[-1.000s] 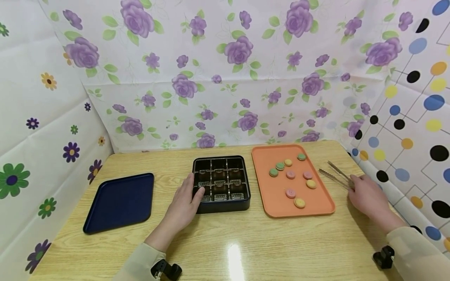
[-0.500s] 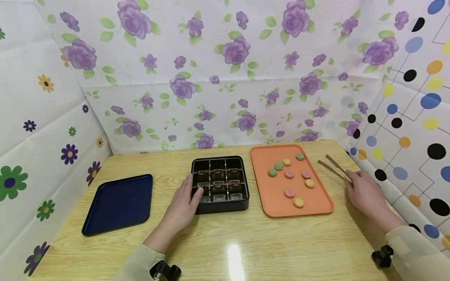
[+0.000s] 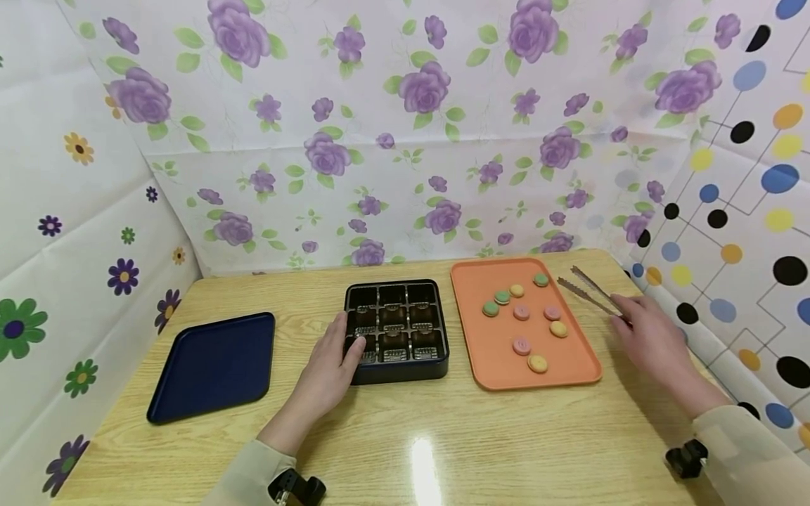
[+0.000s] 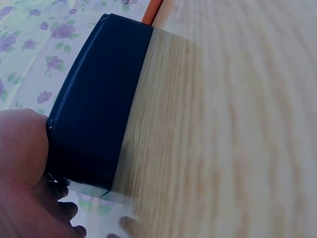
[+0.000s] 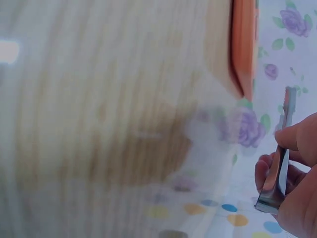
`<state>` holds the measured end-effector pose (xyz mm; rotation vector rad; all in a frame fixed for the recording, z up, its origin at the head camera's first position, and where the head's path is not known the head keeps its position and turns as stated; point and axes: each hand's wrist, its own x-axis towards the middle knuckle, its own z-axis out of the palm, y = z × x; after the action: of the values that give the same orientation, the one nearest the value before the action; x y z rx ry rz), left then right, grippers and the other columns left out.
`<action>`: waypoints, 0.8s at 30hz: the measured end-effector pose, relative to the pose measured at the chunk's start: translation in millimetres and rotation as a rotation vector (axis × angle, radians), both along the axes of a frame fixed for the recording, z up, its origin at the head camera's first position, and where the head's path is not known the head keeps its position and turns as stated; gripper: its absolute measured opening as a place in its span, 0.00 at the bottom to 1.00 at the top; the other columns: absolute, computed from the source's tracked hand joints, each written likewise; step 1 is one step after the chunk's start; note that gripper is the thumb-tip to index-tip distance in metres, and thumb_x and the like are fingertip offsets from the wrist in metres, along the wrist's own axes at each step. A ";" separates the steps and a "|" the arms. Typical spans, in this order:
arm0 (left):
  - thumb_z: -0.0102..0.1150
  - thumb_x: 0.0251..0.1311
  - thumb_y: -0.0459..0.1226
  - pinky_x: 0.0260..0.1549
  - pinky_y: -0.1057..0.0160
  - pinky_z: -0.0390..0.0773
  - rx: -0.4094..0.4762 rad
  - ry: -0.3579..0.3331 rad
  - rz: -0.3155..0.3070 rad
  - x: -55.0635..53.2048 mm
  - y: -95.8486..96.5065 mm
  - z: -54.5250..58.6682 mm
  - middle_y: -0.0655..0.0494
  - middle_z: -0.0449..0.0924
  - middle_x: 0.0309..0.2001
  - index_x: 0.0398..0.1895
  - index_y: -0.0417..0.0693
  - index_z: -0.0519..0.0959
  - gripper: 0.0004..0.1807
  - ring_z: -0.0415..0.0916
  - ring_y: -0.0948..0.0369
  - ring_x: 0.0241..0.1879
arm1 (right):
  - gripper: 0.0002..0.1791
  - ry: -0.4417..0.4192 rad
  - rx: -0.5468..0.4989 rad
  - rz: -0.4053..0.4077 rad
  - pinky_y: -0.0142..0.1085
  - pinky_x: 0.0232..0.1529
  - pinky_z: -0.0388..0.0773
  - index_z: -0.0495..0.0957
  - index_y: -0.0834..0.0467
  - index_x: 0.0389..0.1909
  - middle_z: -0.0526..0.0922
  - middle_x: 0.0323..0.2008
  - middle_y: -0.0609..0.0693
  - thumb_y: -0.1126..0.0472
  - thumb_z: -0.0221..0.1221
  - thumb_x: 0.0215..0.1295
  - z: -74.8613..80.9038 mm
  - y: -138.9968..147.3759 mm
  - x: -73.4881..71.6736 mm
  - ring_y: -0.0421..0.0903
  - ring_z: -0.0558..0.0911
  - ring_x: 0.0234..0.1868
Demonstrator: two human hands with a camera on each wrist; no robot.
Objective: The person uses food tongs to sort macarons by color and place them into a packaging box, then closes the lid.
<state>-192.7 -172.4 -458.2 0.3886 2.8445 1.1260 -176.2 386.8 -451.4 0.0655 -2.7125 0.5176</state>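
Note:
My left hand (image 3: 329,358) lies against the left side of a black box (image 3: 399,372) divided into several compartments. Its fingers stretch along the outer wall, and the thumb rests over the near left rim. The left wrist view shows that thumb at the box's (image 4: 99,104) edge. In my right hand (image 3: 652,344) I hold metal tongs (image 3: 591,292) with serrated arms, their tips apart beside the orange tray (image 3: 506,376). Fingers and thumb grip the tongs (image 5: 277,178) in the right wrist view. On the tray lie several macarons: green (image 3: 490,308), pink (image 3: 522,345) and yellow (image 3: 538,363).
A dark blue tray (image 3: 218,369) lies on the left of the wooden table (image 3: 481,450). Purple-flowered sheeting (image 3: 405,176) stands behind the table, with a dotted sheet (image 3: 747,232) close to my right hand.
My right hand has shifted slightly left and away from me, bringing the tongs' tips nearer the orange tray's far right edge. The left hand and the box stay put.

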 end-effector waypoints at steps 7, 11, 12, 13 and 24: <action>0.37 0.89 0.61 0.83 0.34 0.40 0.010 -0.002 -0.001 0.1 0.1 -0.2 0.41 0.36 0.91 0.93 0.47 0.36 0.46 0.34 0.42 0.89 | 0.26 -0.013 0.018 0.088 0.64 0.39 0.82 0.79 0.71 0.70 0.80 0.55 0.71 0.63 0.70 0.77 9.3 -16.4 2.4 0.67 0.86 0.46; 0.36 0.88 0.64 0.83 0.34 0.41 0.008 -0.004 0.002 0.7 0.4 0.6 0.42 0.36 0.91 0.93 0.48 0.36 0.47 0.34 0.42 0.89 | 0.26 -0.059 0.019 0.113 0.56 0.35 0.83 0.80 0.68 0.70 0.82 0.55 0.68 0.62 0.70 0.78 13.0 -24.5 3.2 0.64 0.88 0.45; 0.36 0.88 0.64 0.83 0.34 0.41 0.007 -0.005 0.002 0.8 0.4 0.8 0.42 0.36 0.91 0.93 0.49 0.36 0.47 0.34 0.42 0.89 | 0.25 -0.065 0.022 0.117 0.54 0.34 0.83 0.81 0.67 0.70 0.82 0.55 0.67 0.62 0.70 0.77 13.6 -26.4 3.5 0.63 0.88 0.45; 0.35 0.88 0.64 0.83 0.34 0.41 0.007 -0.006 0.003 0.9 0.5 1.0 0.42 0.36 0.91 0.93 0.49 0.36 0.47 0.34 0.42 0.89 | 0.25 -0.071 0.024 0.121 0.52 0.33 0.83 0.82 0.66 0.70 0.83 0.54 0.66 0.62 0.71 0.77 14.0 -28.3 3.8 0.62 0.88 0.45; 0.38 0.90 0.60 0.83 0.33 0.42 0.018 -0.004 0.004 1.4 0.7 1.1 0.42 0.36 0.91 0.93 0.47 0.37 0.45 0.34 0.42 0.89 | 0.23 -0.133 0.062 0.184 0.50 0.33 0.83 0.85 0.64 0.67 0.84 0.53 0.62 0.61 0.72 0.75 15.6 -39.7 5.8 0.54 0.86 0.42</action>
<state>-191.3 -171.7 -457.1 0.3821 2.8349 1.1523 -170.4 347.1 -435.8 0.3101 -2.8691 0.5067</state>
